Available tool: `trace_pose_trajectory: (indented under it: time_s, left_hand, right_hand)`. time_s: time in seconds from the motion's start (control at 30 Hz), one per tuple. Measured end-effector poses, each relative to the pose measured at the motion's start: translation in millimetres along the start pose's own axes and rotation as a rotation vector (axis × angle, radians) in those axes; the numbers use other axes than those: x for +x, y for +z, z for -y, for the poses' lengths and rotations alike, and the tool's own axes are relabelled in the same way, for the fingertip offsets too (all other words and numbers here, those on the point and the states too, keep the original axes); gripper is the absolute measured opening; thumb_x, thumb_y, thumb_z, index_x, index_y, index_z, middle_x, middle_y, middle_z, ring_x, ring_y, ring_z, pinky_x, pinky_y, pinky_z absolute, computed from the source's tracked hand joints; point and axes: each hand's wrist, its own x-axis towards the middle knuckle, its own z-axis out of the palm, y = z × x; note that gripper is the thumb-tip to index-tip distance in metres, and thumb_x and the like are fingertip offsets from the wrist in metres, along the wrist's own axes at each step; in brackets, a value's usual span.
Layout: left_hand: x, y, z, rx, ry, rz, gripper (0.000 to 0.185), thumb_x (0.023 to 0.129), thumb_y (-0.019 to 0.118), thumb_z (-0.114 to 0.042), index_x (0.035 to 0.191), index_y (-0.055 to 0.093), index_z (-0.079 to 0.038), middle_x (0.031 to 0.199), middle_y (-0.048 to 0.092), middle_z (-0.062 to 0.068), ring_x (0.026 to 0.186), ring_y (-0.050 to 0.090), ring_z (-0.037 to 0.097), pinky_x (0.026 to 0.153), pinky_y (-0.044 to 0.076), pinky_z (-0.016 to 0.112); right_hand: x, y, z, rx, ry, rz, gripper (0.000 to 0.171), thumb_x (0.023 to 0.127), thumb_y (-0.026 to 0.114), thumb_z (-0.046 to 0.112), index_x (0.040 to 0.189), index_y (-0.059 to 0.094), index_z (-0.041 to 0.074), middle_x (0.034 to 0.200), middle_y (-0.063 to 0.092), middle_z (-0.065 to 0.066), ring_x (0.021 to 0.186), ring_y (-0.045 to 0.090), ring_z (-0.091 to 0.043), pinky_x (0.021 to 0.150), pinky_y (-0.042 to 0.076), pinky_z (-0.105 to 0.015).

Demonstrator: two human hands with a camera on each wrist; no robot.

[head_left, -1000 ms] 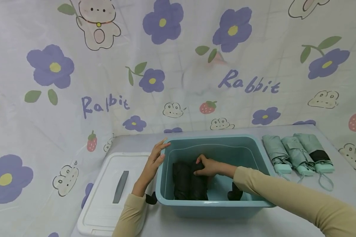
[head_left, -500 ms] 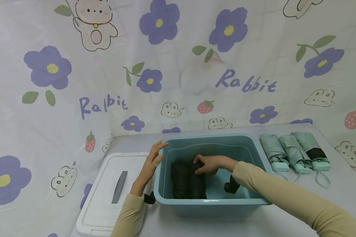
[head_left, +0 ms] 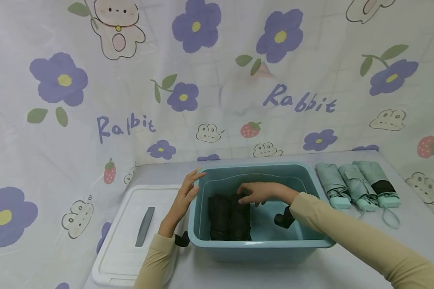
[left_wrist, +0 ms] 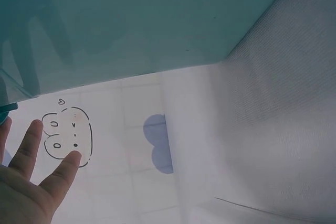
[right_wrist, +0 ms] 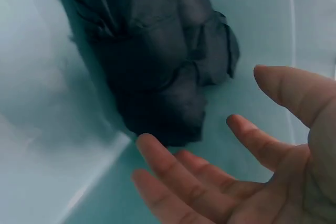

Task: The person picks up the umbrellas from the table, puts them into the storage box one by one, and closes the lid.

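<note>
Two black folded umbrellas lie side by side in the left part of a blue storage bin [head_left: 254, 243]: the left umbrella [head_left: 219, 218] by the bin's wall, the right umbrella [head_left: 240, 220] against it. My right hand [head_left: 260, 192] is inside the bin over the far end of the right umbrella. In the right wrist view, its fingers [right_wrist: 173, 171] are spread and hold nothing, near the end of the dark fabric [right_wrist: 157, 98]. My left hand [head_left: 184, 194] rests at the bin's left rim with fingers extended; the left wrist view shows it [left_wrist: 31, 182] beside the bin's outer wall [left_wrist: 136, 24].
Three mint-green folded umbrellas [head_left: 358, 184] lie on the table right of the bin, wrist loops toward me. A white lid [head_left: 123, 237] with a grey handle [head_left: 144, 226] lies left of the bin. A patterned curtain [head_left: 217, 80] hangs behind the table.
My right hand has let go of the right black umbrella and lifted slightly away from it. My left hand has stayed at the rim.
</note>
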Motion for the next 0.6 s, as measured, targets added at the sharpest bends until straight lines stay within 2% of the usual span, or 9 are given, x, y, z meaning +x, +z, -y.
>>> trace_pose_trajectory:
  time_s: [0.17, 0.4, 0.6]
  left_hand:
    - [1.6, -1.9, -1.2, 0.000, -0.007, 0.005, 0.042, 0.100, 0.034, -0.012, 0.138, 0.036, 0.005, 0.149, 0.018, 0.025, 0.139, 0.014, 0.039, 0.105, 0.012, 0.065]
    - [1.0, -2.3, 0.7, 0.018, -0.018, 0.006, 0.041, 0.099, 0.035, -0.012, 0.138, 0.037, 0.003, 0.150, 0.019, 0.022, 0.140, 0.014, 0.037, 0.104, 0.013, 0.066]
    - [-0.6, -1.5, 1.5, 0.022, -0.010, -0.001, 0.041, 0.099, 0.034, -0.009, 0.137, 0.037, 0.004, 0.149, 0.018, 0.024, 0.138, 0.015, 0.039, 0.102, 0.014, 0.069]
  right_hand:
    - [-3, -7, 3, -0.010, -0.023, 0.005, 0.044, 0.096, 0.050, 0.028, 0.134, 0.041, 0.006, 0.120, 0.052, -0.016, 0.091, 0.063, -0.031, 0.074, 0.051, -0.040]
    - [-14, -16, 8, 0.051, -0.056, 0.016, 0.043, 0.097, 0.048, 0.030, 0.134, 0.041, 0.009, 0.116, 0.055, -0.013, 0.083, 0.059, -0.020, 0.073, 0.049, -0.039]
    - [-28, -29, 19, 0.058, -0.103, -0.018, 0.042, 0.097, 0.048, 0.031, 0.133, 0.042, 0.011, 0.116, 0.056, -0.016, 0.086, 0.058, -0.021, 0.075, 0.049, -0.042]
